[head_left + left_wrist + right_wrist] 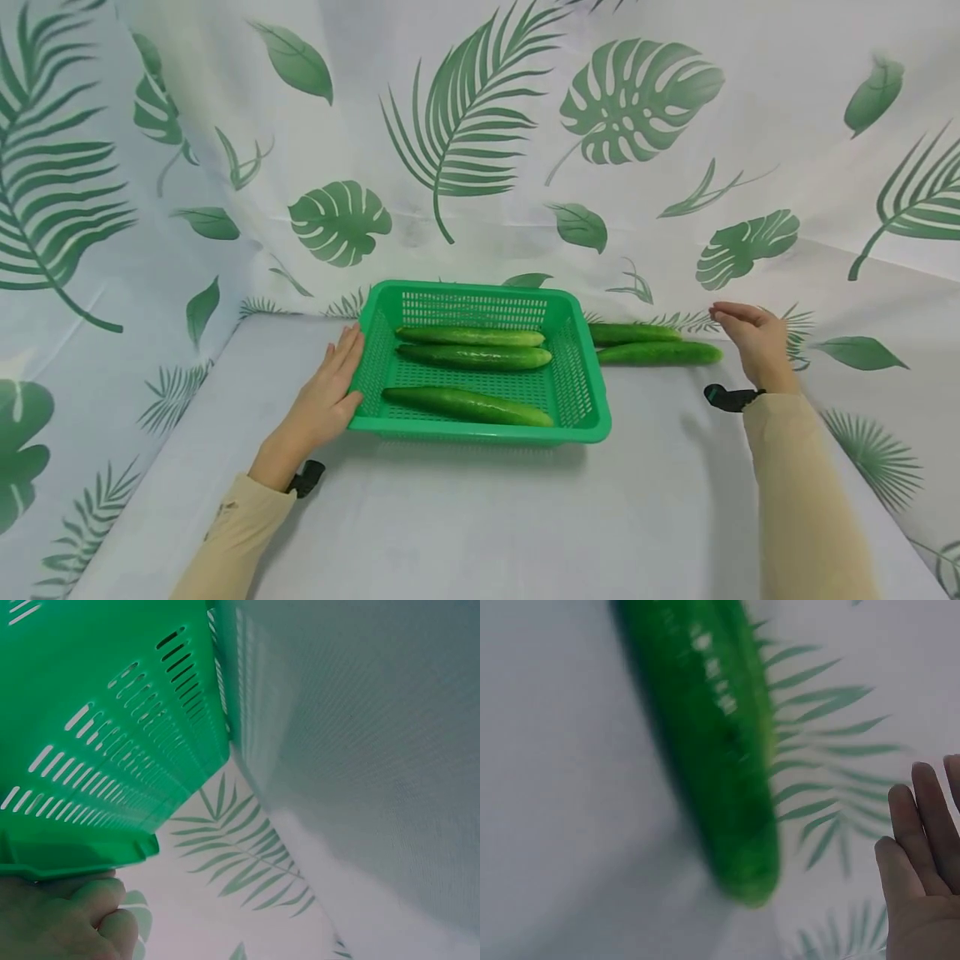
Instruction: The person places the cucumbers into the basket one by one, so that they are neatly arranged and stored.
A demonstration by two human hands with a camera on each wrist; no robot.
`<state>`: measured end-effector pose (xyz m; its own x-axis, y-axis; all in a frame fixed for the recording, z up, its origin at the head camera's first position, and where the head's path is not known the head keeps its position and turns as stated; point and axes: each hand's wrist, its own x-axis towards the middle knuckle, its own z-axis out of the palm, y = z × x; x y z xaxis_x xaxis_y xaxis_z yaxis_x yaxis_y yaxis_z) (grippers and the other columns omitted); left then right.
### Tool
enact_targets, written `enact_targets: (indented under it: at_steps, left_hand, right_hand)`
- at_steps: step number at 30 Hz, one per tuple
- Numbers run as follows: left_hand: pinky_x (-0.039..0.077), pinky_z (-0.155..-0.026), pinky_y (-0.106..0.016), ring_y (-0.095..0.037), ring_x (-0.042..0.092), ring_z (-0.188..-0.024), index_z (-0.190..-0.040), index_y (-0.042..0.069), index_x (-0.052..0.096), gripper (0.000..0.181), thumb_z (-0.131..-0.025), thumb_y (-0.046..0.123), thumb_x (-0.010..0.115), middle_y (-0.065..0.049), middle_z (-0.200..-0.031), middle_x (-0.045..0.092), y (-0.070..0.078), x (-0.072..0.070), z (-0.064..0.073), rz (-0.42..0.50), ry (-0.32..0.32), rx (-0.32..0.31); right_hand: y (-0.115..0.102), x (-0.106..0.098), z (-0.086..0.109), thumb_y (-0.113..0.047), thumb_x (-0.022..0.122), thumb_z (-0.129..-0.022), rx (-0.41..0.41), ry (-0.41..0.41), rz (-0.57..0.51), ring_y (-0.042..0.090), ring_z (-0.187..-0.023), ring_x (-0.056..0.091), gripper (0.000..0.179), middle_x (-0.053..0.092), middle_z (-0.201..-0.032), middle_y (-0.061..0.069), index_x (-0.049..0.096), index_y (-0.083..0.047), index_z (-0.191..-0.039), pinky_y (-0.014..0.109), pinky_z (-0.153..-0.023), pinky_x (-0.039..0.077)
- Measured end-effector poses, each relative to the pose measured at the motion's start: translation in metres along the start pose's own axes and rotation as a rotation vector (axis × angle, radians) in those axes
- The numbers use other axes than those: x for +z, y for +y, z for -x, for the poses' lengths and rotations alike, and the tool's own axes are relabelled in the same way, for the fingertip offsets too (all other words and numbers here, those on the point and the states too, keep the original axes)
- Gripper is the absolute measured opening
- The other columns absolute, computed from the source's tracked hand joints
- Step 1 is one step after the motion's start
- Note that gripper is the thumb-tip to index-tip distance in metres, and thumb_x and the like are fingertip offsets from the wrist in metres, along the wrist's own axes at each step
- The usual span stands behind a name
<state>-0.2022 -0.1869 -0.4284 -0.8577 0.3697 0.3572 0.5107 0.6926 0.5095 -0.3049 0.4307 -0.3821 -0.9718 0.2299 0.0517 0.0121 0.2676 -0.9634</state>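
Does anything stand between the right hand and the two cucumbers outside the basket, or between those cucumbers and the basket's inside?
Nothing visible stands between the right hand and the two loose cucumbers. Between them and the inside of the green basket stands its right wall, so they would probably need lifting over its rim.

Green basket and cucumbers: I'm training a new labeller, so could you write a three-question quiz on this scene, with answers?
1. How many cucumbers lie inside the green basket?
2. True or false: the right hand holds nothing.
3. What does the left hand touch?
A) a cucumber
B) the green basket
C) the right hand

Key: 1. Three. 2. True. 3. B.
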Motion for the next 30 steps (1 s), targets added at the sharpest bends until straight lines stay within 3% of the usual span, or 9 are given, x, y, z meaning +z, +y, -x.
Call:
enact_targets:
  at_steps: [2,4,8,10,13,19,23,27,30]
  left_hand:
    - [0.004,-0.121,-0.052,-0.042,0.008,-0.149,-0.153,-0.013,0.014,0.074,-0.087,-0.001,0.045,-0.022,-0.163,0.005,0.001,-0.001,0.000,0.000,0.010,0.012]
    - [0.005,-0.120,-0.053,-0.044,0.009,-0.148,-0.152,-0.014,0.015,0.073,-0.087,-0.001,0.045,-0.023,-0.163,0.006,0.002,0.000,0.001,-0.003,0.019,0.026]
    - [0.006,-0.120,-0.053,-0.041,0.007,-0.149,-0.153,-0.012,0.014,0.074,-0.087,-0.001,0.045,-0.022,-0.163,0.005,0.002,0.001,0.001,-0.004,0.009,0.023]
    - [0.006,-0.120,-0.053,-0.040,0.006,-0.150,-0.154,-0.011,0.014,0.074,-0.087,0.000,0.044,-0.021,-0.164,0.005,0.001,0.002,0.002,-0.004,0.005,0.017]
    - [0.006,-0.120,-0.053,-0.037,0.004,-0.151,-0.154,-0.010,0.013,0.075,-0.087,0.000,0.044,-0.018,-0.165,0.002,0.001,0.002,0.002,-0.007,-0.005,0.005]
    - [0.006,-0.120,-0.053,-0.039,0.006,-0.150,-0.154,-0.010,0.012,0.075,-0.087,0.000,0.043,-0.017,-0.165,0.002,0.003,0.000,0.001,-0.014,-0.010,-0.005]
    - [0.007,-0.120,-0.054,-0.040,0.006,-0.150,-0.154,-0.010,0.012,0.074,-0.088,0.000,0.043,-0.017,-0.165,0.002,0.003,-0.001,0.000,-0.014,-0.015,-0.014]
    - [0.007,-0.120,-0.054,-0.038,0.005,-0.150,-0.155,-0.010,0.012,0.074,-0.088,0.001,0.043,-0.016,-0.165,0.001,0.001,0.000,0.000,-0.015,-0.018,-0.021]
    - [0.006,-0.120,-0.053,-0.038,0.004,-0.150,-0.155,-0.009,0.012,0.075,-0.088,0.001,0.043,-0.016,-0.165,0.001,0.000,0.000,0.000,-0.016,-0.016,-0.026]
  right_hand:
    - [0.015,-0.001,-0.002,-0.019,0.062,-0.098,0.022,0.001,0.031,0.008,-0.113,0.052,0.047,0.066,-0.106,-0.016,0.055,0.003,-0.139,0.034,-0.118,0.027]
    - [0.029,-0.003,-0.002,-0.024,0.061,-0.099,0.051,-0.022,0.126,0.019,-0.128,0.047,0.052,0.065,-0.122,-0.004,0.051,0.003,-0.143,0.046,-0.119,0.022]
    - [0.048,-0.006,0.000,-0.025,0.060,-0.099,0.098,-0.129,0.282,0.045,-0.145,0.017,0.063,0.030,-0.156,0.025,0.039,0.007,-0.149,0.062,-0.116,0.016]
    - [0.055,-0.008,0.002,-0.021,0.064,-0.096,0.105,-0.178,0.314,0.052,-0.144,0.009,0.067,0.015,-0.159,0.032,0.035,0.009,-0.149,0.066,-0.114,0.013]
    - [0.063,-0.009,0.004,-0.011,0.069,-0.090,0.100,-0.220,0.338,0.052,-0.143,0.013,0.069,0.016,-0.157,0.033,0.037,0.008,-0.148,0.067,-0.114,0.013]
    - [0.075,-0.012,0.007,-0.005,0.074,-0.084,0.092,-0.237,0.333,0.046,-0.139,0.022,0.071,0.031,-0.152,0.023,0.045,-0.003,-0.148,0.061,-0.115,0.019]
    - [0.079,-0.011,0.007,-0.004,0.076,-0.081,0.109,-0.205,0.342,0.044,-0.139,0.025,0.073,0.043,-0.147,0.014,0.046,-0.002,-0.147,0.060,-0.115,0.021]
    - [0.078,-0.010,0.010,-0.006,0.080,-0.077,0.097,-0.167,0.353,0.044,-0.139,0.027,0.072,0.058,-0.126,-0.010,0.051,0.000,-0.143,0.060,-0.115,0.021]
    - [0.075,-0.011,0.014,-0.011,0.083,-0.076,0.074,-0.150,0.351,0.043,-0.138,0.030,0.072,0.057,-0.110,-0.025,0.054,-0.001,-0.141,0.060,-0.114,0.022]
